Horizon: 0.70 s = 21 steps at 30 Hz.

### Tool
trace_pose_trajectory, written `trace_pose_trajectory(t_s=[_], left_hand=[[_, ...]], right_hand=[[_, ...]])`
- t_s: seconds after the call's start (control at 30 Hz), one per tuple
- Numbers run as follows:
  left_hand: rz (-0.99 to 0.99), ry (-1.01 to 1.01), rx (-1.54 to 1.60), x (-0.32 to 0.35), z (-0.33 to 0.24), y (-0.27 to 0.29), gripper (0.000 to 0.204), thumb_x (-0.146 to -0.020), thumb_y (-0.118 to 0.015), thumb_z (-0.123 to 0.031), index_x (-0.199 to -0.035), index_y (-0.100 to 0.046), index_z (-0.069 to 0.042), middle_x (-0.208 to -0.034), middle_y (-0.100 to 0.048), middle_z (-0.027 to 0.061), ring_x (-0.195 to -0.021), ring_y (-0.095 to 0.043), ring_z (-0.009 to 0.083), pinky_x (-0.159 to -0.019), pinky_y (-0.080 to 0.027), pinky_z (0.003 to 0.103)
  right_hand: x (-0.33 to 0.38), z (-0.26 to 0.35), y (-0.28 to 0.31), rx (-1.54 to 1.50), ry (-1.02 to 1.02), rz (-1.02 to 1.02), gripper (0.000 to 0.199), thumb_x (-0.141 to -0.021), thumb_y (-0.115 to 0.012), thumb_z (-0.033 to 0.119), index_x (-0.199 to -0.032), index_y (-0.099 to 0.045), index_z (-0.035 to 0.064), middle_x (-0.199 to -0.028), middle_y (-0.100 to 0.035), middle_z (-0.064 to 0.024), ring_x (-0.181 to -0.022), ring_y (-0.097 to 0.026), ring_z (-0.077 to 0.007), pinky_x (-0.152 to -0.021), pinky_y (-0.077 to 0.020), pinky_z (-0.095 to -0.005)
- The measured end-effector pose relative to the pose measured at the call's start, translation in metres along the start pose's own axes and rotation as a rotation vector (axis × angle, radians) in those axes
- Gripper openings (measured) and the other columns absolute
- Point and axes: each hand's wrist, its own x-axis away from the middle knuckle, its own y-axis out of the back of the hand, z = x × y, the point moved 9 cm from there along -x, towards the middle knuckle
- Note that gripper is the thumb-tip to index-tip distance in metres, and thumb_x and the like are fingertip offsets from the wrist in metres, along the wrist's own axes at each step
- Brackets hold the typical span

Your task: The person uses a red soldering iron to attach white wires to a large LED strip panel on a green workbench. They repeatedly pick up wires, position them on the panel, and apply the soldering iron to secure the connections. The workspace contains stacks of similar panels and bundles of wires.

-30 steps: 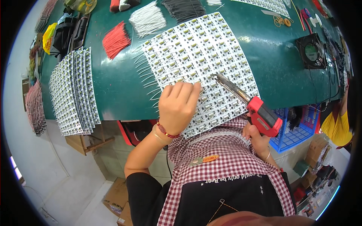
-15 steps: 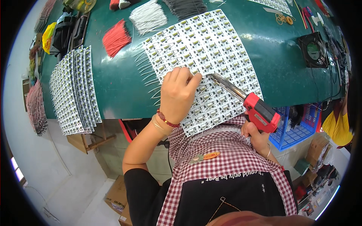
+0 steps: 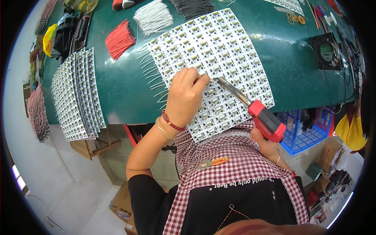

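Observation:
A large white panel of small circuit boards point(image 3: 235, 51) lies at the table's front edge, with thin white wires sticking out along its left side. Over its middle, my left hand point(image 3: 184, 94) is closed in a pinch. The fingertips seem to hold a thin wire, mostly hidden by the fingers. My right hand point(image 3: 266, 145) grips a red and black soldering gun point(image 3: 268, 121) from below. The gun's metal tip meets the panel just right of my left fingertips.
Bundles of red wires point(image 3: 120, 39), white wires point(image 3: 153, 17) and black wires point(image 3: 192, 8) lie beyond the panel. Stacked circuit panels point(image 3: 74, 96) stand at the left edge. A black fan point(image 3: 326, 51) sits at the right. Below the table is a blue crate point(image 3: 299, 137).
The soldering gun's handle has swung slightly left, while its tip stays near my left fingertips. My left hand has barely shifted.

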Motion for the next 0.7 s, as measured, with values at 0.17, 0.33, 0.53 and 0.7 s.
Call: trace_pose_trajectory(t_s=[0.17,0.33,0.53,0.7], left_hand=[[0.004,0.002,0.004,0.001,0.001,-0.001,0.023,-0.067,-0.065,0.007,-0.086,-0.067,-0.005,-0.072,-0.046,0.0061,-0.069,-0.050,0.0229,-0.060,-0.043,0.034],[0.011,-0.012,-0.005,0.001,0.001,-0.002,0.024,-0.066,-0.065,0.007,-0.086,-0.067,-0.006,-0.072,-0.046,0.0060,-0.068,-0.050,0.0230,-0.060,-0.043,0.035],[0.013,-0.021,-0.019,0.000,-0.001,-0.002,0.024,-0.066,-0.064,0.008,-0.086,-0.066,-0.005,-0.073,-0.045,0.0064,-0.070,-0.050,0.0230,-0.062,-0.043,0.035],[0.011,-0.018,-0.008,0.001,0.000,-0.002,0.023,-0.067,-0.063,0.008,-0.086,-0.066,-0.005,-0.073,-0.045,0.0065,-0.071,-0.050,0.0232,-0.063,-0.044,0.035]], right_hand=[[0.005,0.001,-0.002,0.074,0.121,0.044,0.019,-0.097,-0.057,0.016,-0.093,-0.056,-0.0021,-0.065,-0.053,-0.0057,-0.060,-0.053,-0.0151,-0.057,-0.0450,-0.0300],[0.006,-0.003,0.002,-0.217,-0.116,0.019,0.009,-0.092,-0.062,0.009,-0.098,-0.062,0.0022,-0.082,-0.057,0.0002,-0.075,-0.053,-0.0087,-0.067,-0.0460,-0.0275],[0.005,0.001,-0.001,0.020,0.036,0.036,0.015,-0.096,-0.057,0.014,-0.089,-0.059,0.0004,-0.072,-0.055,-0.0041,-0.067,-0.053,-0.0133,-0.063,-0.0456,-0.0296],[0.003,0.005,-0.005,0.012,0.045,0.054,0.020,-0.097,-0.055,0.016,-0.104,-0.056,-0.0033,-0.066,-0.053,-0.0052,-0.062,-0.053,-0.0155,-0.061,-0.0462,-0.0311]])
